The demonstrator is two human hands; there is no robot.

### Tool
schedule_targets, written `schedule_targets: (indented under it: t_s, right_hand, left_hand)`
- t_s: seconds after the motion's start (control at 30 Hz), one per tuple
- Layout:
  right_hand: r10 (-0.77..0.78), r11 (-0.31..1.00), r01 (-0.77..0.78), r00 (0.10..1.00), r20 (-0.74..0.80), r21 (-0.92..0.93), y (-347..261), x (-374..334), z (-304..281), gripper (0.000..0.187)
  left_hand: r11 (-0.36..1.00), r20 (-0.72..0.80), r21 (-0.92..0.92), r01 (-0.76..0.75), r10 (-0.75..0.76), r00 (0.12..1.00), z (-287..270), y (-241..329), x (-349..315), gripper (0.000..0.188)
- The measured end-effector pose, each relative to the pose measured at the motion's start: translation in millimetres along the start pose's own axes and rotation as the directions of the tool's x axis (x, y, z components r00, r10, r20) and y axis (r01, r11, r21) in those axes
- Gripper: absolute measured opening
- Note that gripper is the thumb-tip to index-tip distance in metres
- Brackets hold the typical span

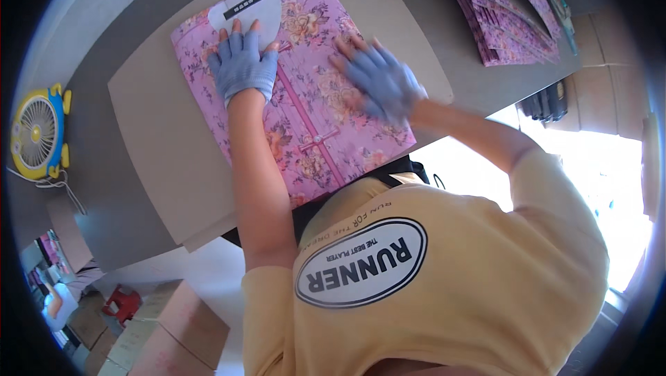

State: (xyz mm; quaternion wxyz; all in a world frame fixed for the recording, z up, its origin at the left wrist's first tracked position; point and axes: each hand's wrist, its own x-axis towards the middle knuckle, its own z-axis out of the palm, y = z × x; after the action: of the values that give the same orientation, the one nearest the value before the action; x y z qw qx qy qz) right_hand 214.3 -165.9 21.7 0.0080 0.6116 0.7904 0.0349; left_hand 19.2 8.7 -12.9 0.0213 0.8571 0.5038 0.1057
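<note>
A flat pink floral piece (309,67) lies at a slant in front of me; it looks like a flattened gift bag, though I cannot be sure. A ribbon-and-bow pattern runs down it, and a white rounded patch (267,12) with a black label sits near its far edge. My left hand (243,64), in a blue-grey fingerless glove, presses flat there, fingertips on the white patch. Over the right part of the piece is my right hand (381,81), gloved alike, fingers stretched out and blurred by motion. Neither hand grips anything.
Beneath the piece is a large beige board (163,140) on a dark grey table (90,112). A stack of similar pink floral pieces (510,26) lies at the far right. At the left edge stands a yellow-and-blue fan (36,133) with a cord. Cardboard boxes (184,324) are at lower left.
</note>
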Motion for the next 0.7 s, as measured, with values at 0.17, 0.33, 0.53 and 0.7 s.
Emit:
schedule_targets:
  t_s: [0.17, 0.33, 0.53, 0.7]
  right_hand:
    - [0.028, 0.997, -0.029, 0.999, 0.024, 0.07, -72, -134, -2, 0.067]
    - [0.058, 0.912, -0.196, 0.931, 0.359, 0.36, -53, -23, -85, 0.034]
    - [-0.166, 0.602, 0.137, 0.985, -0.045, 0.787, -84, 241, -68, 0.04]
    - [-0.155, 0.988, 0.152, 0.973, -0.17, -0.031, -141, 388, 19, 0.06]
  left_hand:
    - [0.998, -0.044, 0.042, -0.05, 0.051, 0.998, -1, 11, -1, 0.059]
    - [0.999, -0.138, -0.024, -0.042, 0.038, 0.99, 9, 11, -4, 0.059]
    - [0.992, -0.111, -0.127, 0.014, -0.028, 0.993, -10, 10, -11, 0.052]
    - [0.986, -0.142, -0.023, 0.164, -0.166, 0.976, 6, 18, -1, 0.047]
